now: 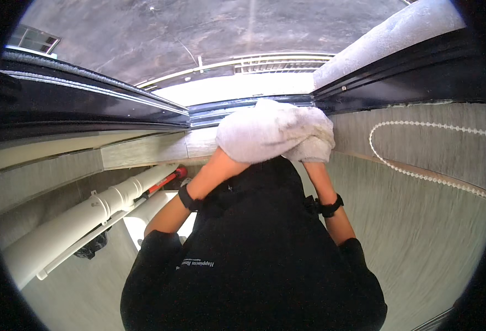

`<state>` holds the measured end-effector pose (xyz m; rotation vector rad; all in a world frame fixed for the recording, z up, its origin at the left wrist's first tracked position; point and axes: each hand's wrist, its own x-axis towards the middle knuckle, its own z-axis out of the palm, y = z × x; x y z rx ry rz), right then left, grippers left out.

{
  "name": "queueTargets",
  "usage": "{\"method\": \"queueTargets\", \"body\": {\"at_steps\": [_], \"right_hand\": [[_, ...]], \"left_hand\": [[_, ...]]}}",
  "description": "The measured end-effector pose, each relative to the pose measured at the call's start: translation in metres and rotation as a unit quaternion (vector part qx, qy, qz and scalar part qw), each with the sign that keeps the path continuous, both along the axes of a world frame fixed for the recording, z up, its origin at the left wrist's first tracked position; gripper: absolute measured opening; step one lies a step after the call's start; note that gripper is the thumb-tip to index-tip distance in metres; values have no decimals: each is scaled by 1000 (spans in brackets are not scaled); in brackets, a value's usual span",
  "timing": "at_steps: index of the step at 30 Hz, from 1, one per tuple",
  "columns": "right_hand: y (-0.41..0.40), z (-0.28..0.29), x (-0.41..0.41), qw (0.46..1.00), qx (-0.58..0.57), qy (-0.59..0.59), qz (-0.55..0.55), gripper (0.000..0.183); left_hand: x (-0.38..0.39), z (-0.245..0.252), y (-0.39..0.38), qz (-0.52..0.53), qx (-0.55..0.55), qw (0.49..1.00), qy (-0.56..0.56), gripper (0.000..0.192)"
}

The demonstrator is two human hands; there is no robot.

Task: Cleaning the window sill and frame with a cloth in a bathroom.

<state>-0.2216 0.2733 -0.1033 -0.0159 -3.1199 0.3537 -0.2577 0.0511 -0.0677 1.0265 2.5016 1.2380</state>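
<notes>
A whitish terry cloth [274, 128] with grey smudges is bunched up in front of me, just before the dark window frame [251, 108]. Both my hands are inside it, so the fingers are hidden. My left wrist [226, 162] enters the cloth from the left and my right wrist [315, 169] from the lower right. The two hands carry the cloth between them, close together. On the right side the cloth is twisted and folded over itself. Each forearm wears a black band.
Dark window jambs flank me, the left one [94, 99] and the right one [391, 68]. A white drainpipe [85, 215] and a red-handled tool [164, 183] are at lower left. A white bead chain [412, 171] loops along the tiled wall at right. Outside, a railing [282, 64] runs across.
</notes>
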Motion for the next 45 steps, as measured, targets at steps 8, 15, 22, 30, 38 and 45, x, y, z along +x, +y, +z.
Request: {"method": "queueTargets", "body": {"at_steps": [8, 15, 22, 30, 38, 45], "right_hand": [[-8, -43, -79, 1000, 14, -8, 12, 54], [-23, -19, -103, 995, 43, -91, 1, 45], [-26, -95, -98, 993, -5, 49, 112, 37], [15, -22, -57, 991, -100, 18, 83, 37], [18, -42, -11, 983, -153, 49, 94, 39], [-59, -34, -62, 954, -87, -92, 271, 38]], "left_hand": [[-52, -66, 30, 84, -152, 978, 113, 35], [-70, -89, 32, 140, -191, 965, 109, 35], [-78, -83, 48, 59, -99, 990, -87, 33], [-42, -72, 14, 35, -6, 997, -73, 40], [11, 15, -27, 62, 60, 996, 19, 44], [35, 27, -62, 193, 37, 980, -18, 31]]}}
